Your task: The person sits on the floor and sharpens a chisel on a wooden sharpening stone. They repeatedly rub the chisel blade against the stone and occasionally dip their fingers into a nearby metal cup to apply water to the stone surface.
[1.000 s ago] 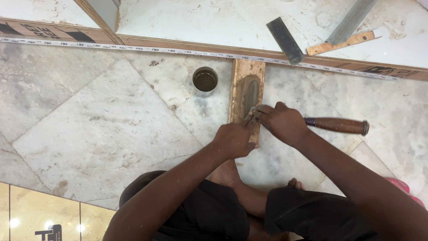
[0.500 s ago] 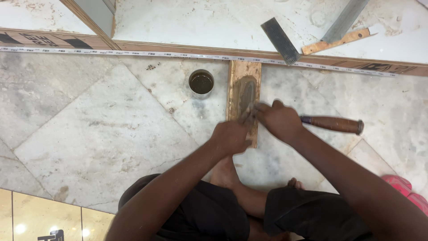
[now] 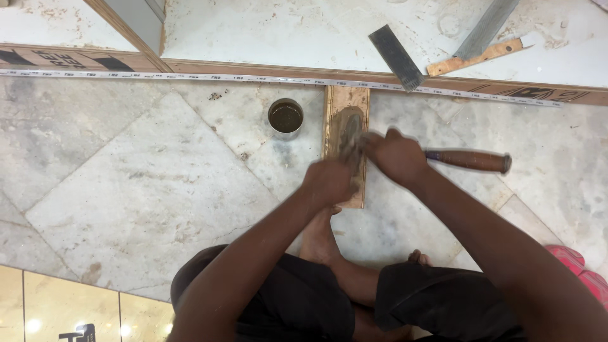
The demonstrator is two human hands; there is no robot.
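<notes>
A grey sharpening stone [image 3: 350, 130] is set in a long wooden block [image 3: 345, 101] lying on the marble floor. My right hand [image 3: 398, 155] grips a chisel near its blade, and the brown wooden handle [image 3: 470, 160] sticks out to the right. My left hand [image 3: 329, 182] is pressed on the blade end where it meets the stone. Both hands are blurred and hide the blade. A small round tin [image 3: 285, 118] of dark liquid stands just left of the block.
A measuring tape [image 3: 190, 77] runs along a wooden strip at the far side. Beyond it lie a try square [image 3: 396, 57] and a wood-handled metal tool [image 3: 481, 54]. My crossed legs and a bare foot [image 3: 320, 237] are below the block. Pink footwear [image 3: 573, 263] lies at right.
Both hands and the chisel have slid away from me along the stone toward its far end. The block and tin have stayed put.
</notes>
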